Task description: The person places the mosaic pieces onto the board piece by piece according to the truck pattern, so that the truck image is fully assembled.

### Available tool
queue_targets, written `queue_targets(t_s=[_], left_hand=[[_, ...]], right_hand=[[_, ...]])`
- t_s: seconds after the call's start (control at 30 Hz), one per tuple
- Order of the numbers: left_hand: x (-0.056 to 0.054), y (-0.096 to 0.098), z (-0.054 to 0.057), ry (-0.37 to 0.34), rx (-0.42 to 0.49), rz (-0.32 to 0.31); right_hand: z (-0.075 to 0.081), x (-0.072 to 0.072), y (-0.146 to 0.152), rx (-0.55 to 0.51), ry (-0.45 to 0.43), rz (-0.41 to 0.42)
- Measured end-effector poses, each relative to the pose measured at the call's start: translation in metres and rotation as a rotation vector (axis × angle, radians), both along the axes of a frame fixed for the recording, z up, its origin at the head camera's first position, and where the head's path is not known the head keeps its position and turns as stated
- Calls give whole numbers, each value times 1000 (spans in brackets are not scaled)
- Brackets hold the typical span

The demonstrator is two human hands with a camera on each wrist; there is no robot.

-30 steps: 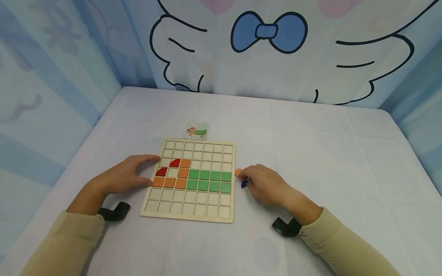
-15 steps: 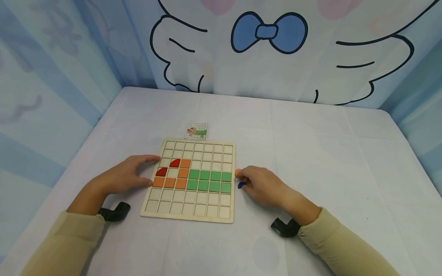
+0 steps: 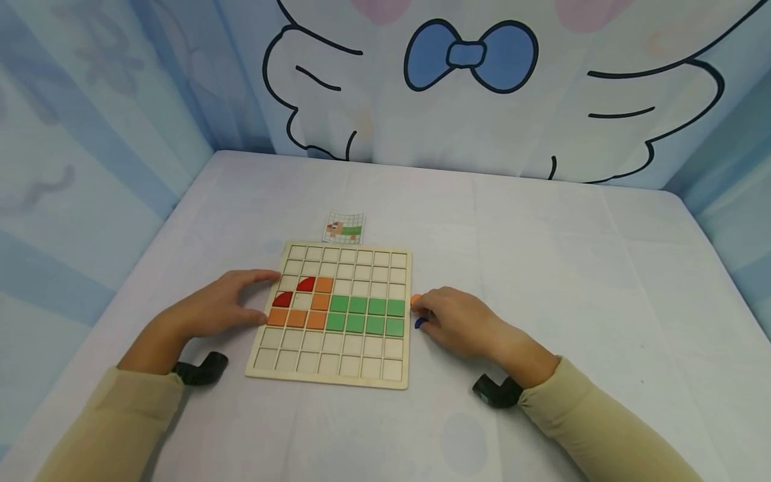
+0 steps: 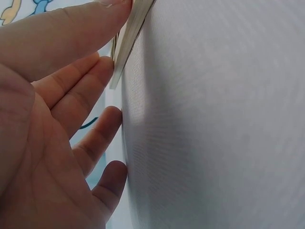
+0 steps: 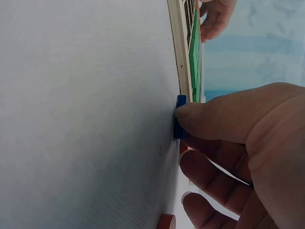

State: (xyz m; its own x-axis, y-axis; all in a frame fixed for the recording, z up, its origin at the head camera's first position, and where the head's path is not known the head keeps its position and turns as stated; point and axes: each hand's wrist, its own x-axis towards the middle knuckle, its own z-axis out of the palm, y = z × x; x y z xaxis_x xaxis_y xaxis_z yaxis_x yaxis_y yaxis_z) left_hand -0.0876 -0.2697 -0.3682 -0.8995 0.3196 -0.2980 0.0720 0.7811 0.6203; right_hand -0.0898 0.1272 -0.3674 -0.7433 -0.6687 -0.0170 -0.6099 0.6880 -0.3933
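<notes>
A square wooden grid board [image 3: 328, 373] lies on the table, with red, orange and green tiles set in its cells. At its left edge my left hand [image 3: 211, 308] rests its thumb and straight fingertips; the left wrist view shows the thumb [image 4: 66, 36] against the board's side. Just off the right edge, my right hand [image 3: 460, 321] pinches a small dark blue piece [image 5: 179, 119] under the thumb, close to the tabletop. An orange piece [image 3: 415, 300] sits by the right fingertips, partly hidden by them.
A small picture card [image 3: 343, 228] with a coloured grid figure lies just beyond the board's far edge. Another orange-brown piece [image 5: 167, 222] shows low in the right wrist view. Printed curtains [image 3: 470, 127] stand behind the white table [image 3: 542, 254].
My right hand has shifted slightly left and the blue piece with it, closer to the board's edge. The orange piece is more covered by the fingers. My left hand stays put.
</notes>
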Motion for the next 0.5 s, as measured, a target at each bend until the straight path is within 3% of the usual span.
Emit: queue_targets(t_s=[0.5], left_hand=[[0, -1, 0, -8, 14, 0]], right_hand=[[1, -8, -1, -17, 61, 74]])
